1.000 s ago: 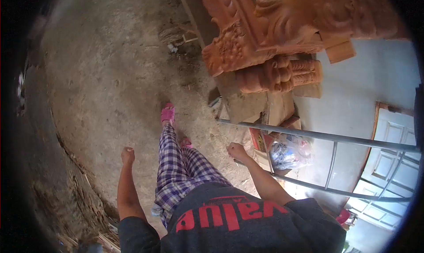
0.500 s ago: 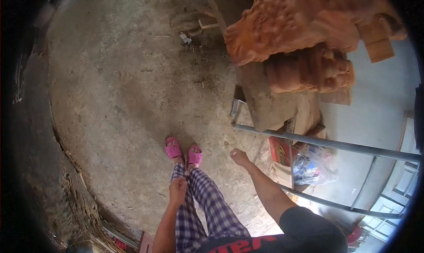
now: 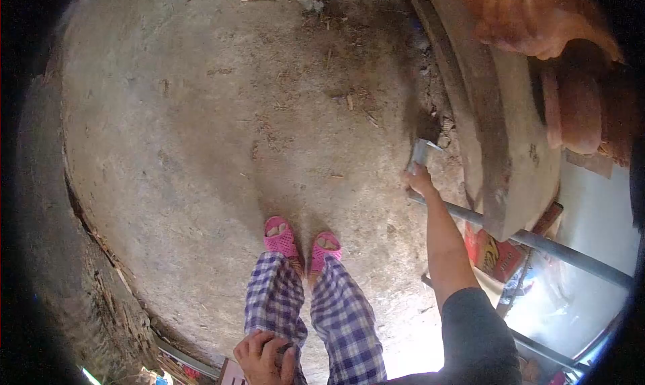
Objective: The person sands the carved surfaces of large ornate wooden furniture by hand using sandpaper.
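Note:
My right hand (image 3: pixel 420 178) reaches out to the right, fingers closed round the lower end of a flat grey piece (image 3: pixel 419 154) with a thin pale tip. What kind of thing it is cannot be made out. It sits beside the end of a grey metal tube frame (image 3: pixel 457 211). My left hand (image 3: pixel 264 355) lies at the bottom over the checked trousers (image 3: pixel 274 294), its fingers spread, and nothing shows in it.
A thick wooden slab (image 3: pixel 514 136) stands at the right, with an orange-brown carved piece (image 3: pixel 537 22) above it. Below the slab is a red box (image 3: pixel 494 254). My feet in pink sandals (image 3: pixel 281 236) stand on a dusty concrete floor (image 3: pixel 201 150) with scattered chips.
My right hand has reached forward and right, onto the grey piece. My left hand has dropped lower, its fingers now spread. The view has shifted closer to the floor.

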Available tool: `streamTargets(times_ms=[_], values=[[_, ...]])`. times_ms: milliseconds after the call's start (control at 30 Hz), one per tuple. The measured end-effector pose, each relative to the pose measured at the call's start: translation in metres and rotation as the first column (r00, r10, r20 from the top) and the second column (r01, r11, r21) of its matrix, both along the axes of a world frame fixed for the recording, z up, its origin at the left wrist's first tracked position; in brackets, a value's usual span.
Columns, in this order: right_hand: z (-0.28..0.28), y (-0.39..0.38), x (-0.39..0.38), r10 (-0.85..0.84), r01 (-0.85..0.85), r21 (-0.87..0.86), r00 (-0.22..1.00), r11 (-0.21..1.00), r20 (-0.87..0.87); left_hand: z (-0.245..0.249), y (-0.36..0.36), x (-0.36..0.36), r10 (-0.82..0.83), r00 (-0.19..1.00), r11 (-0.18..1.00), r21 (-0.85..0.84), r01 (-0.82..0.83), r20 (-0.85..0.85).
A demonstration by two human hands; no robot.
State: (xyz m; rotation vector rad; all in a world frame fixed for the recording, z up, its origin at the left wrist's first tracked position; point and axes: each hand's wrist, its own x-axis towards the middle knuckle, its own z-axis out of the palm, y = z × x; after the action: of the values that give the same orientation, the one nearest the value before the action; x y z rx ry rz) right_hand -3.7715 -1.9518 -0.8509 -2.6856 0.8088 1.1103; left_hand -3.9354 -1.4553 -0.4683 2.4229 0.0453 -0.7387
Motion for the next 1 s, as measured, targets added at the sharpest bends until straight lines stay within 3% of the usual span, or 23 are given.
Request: streamTargets(times_ms=[100,167,233,267,300,367,400,433,467,500,567,633,700,733,767,800,867,900,933,967,1000], values=[[-0.028,-0.008,-0.008,0.122,-0.132,0.043,0.977,0.99,0.173,0.001,0.004,-0.005,-0.056,0.995,0.998,0.009,0.057,-0.083],[0.02,0.03,-0.012,0.193,-0.204,0.025,0.955,0.979,0.224,0.004,-0.006,-0.002,0.01,1.0,1.0,-0.011,-0.011,-0.018],[0.077,0.072,-0.034,0.117,-0.211,0.121,0.841,0.97,0.529,0.01,-0.012,-0.003,0.055,0.996,0.998,-0.014,-0.056,-0.065],[0.099,0.09,-0.05,0.135,-0.266,0.095,0.727,0.959,0.673,0.008,-0.015,-0.008,0.047,0.992,0.999,-0.012,-0.048,-0.115],[0.136,0.116,-0.058,-0.059,-0.177,0.287,0.751,0.941,0.658,0.006,-0.014,-0.013,0.051,0.985,0.999,0.0,-0.052,-0.167],[0.19,0.159,-0.087,-0.082,-0.204,0.361,0.766,0.91,0.638,-0.005,-0.014,-0.024,0.093,0.971,0.996,0.011,-0.093,-0.222],[0.213,0.183,-0.102,-0.076,-0.241,0.386,0.757,0.89,0.649,-0.014,-0.015,-0.035,0.199,0.977,0.977,-0.067,-0.204,-0.072],[0.239,0.206,-0.113,-0.07,-0.288,0.471,0.791,0.834,0.608,0.015,-0.013,-0.011,0.265,0.919,0.962,0.017,-0.272,-0.292],[0.268,0.228,-0.124,-0.04,-0.305,0.525,0.837,0.795,0.546,0.024,-0.012,-0.019,0.4,0.895,0.908,-0.046,-0.416,-0.199],[0.306,0.255,-0.13,-0.047,-0.376,0.579,0.81,0.723,0.585,0.015,-0.005,-0.032,0.418,0.885,0.889,-0.109,-0.446,-0.207],[0.348,0.283,-0.145,0.093,-0.482,0.614,0.827,0.625,0.555,0.002,-0.015,-0.056,0.681,0.729,0.732,0.041,-0.68,-0.074],[0.393,0.302,-0.144,0.206,-0.552,0.694,0.828,0.462,0.522,0.037,0.006,-0.057,0.766,0.643,0.643,0.002,-0.766,0.005],[0.478,0.334,-0.121,0.248,-0.414,0.832,0.906,0.369,0.341,0.056,0.017,-0.059,0.815,0.577,0.579,-0.089,-0.81,0.056],[0.486,0.34,-0.111,0.268,-0.463,0.818,0.882,0.341,0.387,0.051,0.028,-0.066,0.805,0.555,0.495,-0.28,-0.823,-0.208],[0.488,0.347,-0.105,0.319,-0.473,0.857,0.86,0.206,0.398,0.053,0.046,-0.066,0.708,0.557,0.37,-0.443,-0.817,-0.435],[0.497,0.352,-0.093,0.386,-0.463,0.883,0.83,0.077,0.402,0.074,0.055,-0.061,0.735,0.549,0.348,-0.473,-0.809,-0.398],[0.545,0.376,-0.056,0.535,-0.503,0.861,0.748,0.07,0.393,0.113,0.068,-0.052,0.363,0.528,-0.201,-0.618,-0.76,-0.768],[0.577,0.388,-0.041,0.648,-0.504,0.857,0.689,0.108,0.324,0.134,0.074,-0.046,0.393,0.54,-0.225,-0.647,-0.728,-0.744],[0.608,0.403,-0.028,0.669,-0.533,0.842,0.656,0.085,0.348,0.156,0.081,-0.04,0.483,0.538,-0.095,-0.652,-0.752,-0.691],[0.638,0.418,-0.019,0.643,-0.426,0.905,0.694,0.005,0.324,0.176,0.09,-0.036,0.561,0.536,0.035,-0.629,-0.777,-0.631],[0.66,0.426,-0.018,0.618,-0.307,0.949,0.732,-0.076,0.286,0.191,0.099,-0.031,0.518,0.571,0.038,-0.651,-0.759,-0.636]])
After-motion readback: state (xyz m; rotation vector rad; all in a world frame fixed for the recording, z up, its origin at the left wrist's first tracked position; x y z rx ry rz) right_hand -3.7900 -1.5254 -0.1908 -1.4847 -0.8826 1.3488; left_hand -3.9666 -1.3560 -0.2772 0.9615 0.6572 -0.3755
